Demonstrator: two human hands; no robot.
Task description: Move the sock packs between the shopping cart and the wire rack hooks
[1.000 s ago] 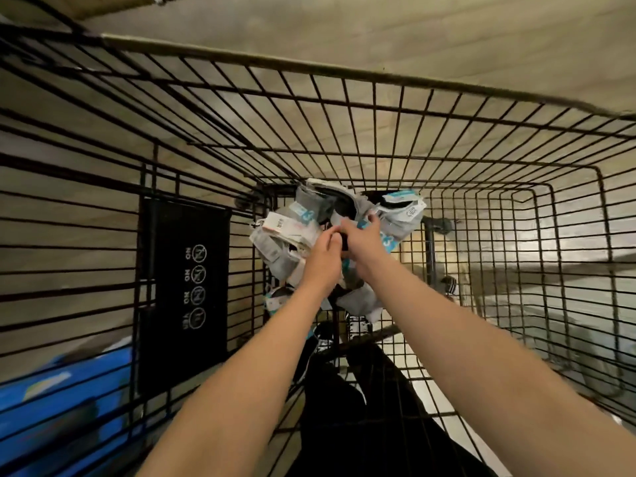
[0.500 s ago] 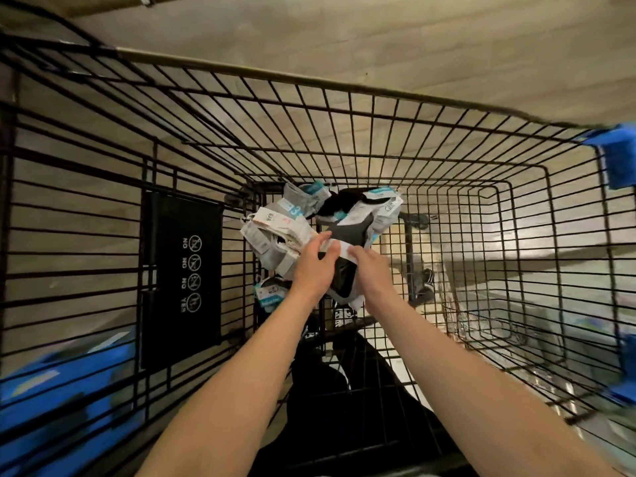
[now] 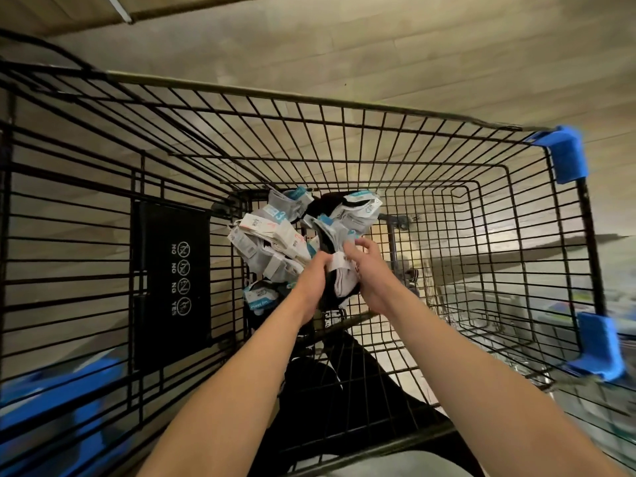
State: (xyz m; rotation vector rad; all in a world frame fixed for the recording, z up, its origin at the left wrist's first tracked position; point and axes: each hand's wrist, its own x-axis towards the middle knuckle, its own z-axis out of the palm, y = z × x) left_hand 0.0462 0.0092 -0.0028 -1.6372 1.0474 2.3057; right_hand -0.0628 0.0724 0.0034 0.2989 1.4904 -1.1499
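Black wire-mesh shopping cart (image 3: 430, 160), seen from above, its thin rods crossing in a square grid over a pale wood-plank floor (image 3: 344, 46). Blue moulded plastic corner guards (image 3: 568, 153) sit on the cart's right rim.

Heap of packaged socks (image 3: 296, 235) lies on the cart's mesh bottom, toward the middle-left of the basket: soft grey, white and black knit folded flat, banded with glossy white card sleeves carrying teal print. The packs overlap loosely at odd angles; one teal-labelled pack (image 3: 260, 299) lies apart at the heap's lower left edge.

Left hand (image 3: 311, 280) is at the near side of the heap, fingers curled down around a white-and-black sock bundle (image 3: 339, 287); grip closed on that bundle. Right hand (image 3: 366, 270) is just beside it, touching the same bundle from the right, thumb and forefinger pinching a small white paper tag (image 3: 336, 261) at its top, the remaining fingers bent. The two hands nearly meet over the bundle, which rests against the heap.

Matte black rectangular panel (image 3: 172, 280) with white round pictograms and "NO / YES" lettering hangs on the cart's left wall. Blurred blue surface (image 3: 51, 407) shows through the bars at lower left. Dark cloth (image 3: 327, 390) is visible below the mesh, between the bare forearms.
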